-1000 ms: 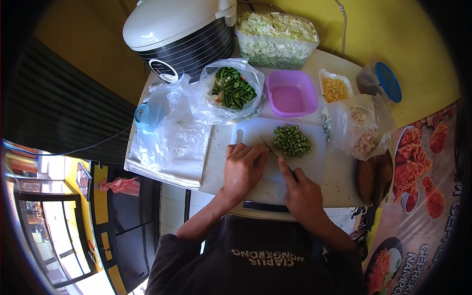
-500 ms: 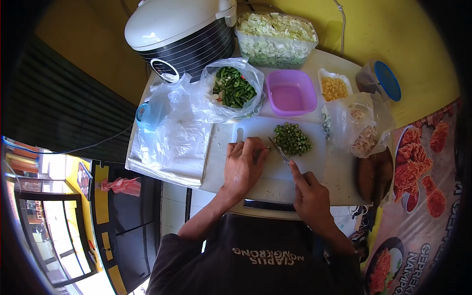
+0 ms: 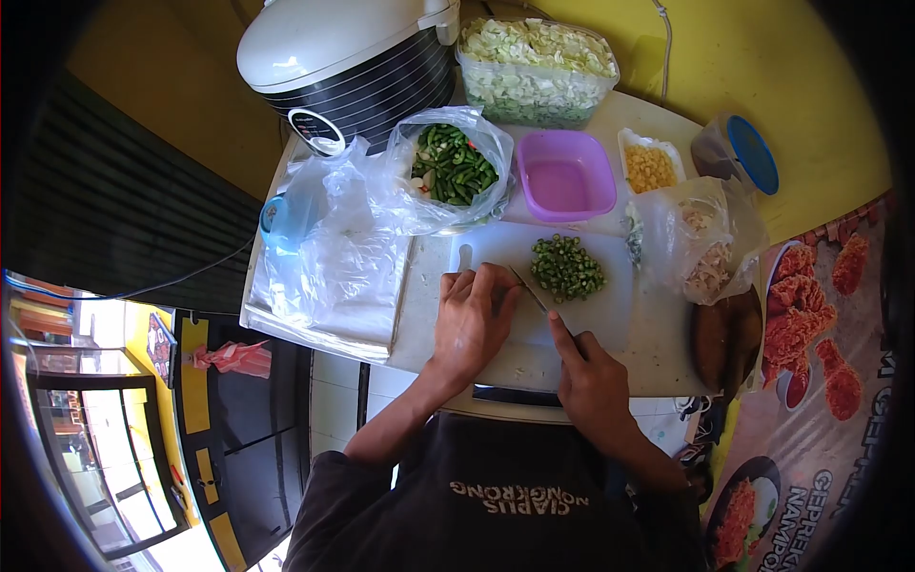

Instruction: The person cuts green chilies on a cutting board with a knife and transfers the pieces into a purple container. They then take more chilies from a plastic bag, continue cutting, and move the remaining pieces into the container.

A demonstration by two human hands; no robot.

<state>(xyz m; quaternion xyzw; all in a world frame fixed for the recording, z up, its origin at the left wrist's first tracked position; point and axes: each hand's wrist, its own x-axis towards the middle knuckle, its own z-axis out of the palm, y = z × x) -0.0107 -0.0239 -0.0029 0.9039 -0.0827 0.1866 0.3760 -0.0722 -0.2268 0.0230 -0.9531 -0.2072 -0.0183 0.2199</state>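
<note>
A knife is in my right hand, its index finger stretched along the top of the handle and blade. The blade points up and left, its tip beside the fingertips of my left hand. Those fingers are curled over the white cutting board, pinching a green chili that is mostly hidden. Right of the blade lies a pile of chopped green chilies. Beyond the board, whole green chilies and some pale pieces sit in an open clear plastic bag.
Behind the board stand a purple tub, a container of shredded cabbage and a rice cooker. Yellow pieces in a white tray and a plastic bag of pale food are at right. Plastic sheets cover the left side.
My right hand and the knife have shifted slightly left, bringing the blade closer to my left fingertips. My left hand stays in nearly the same place.
</note>
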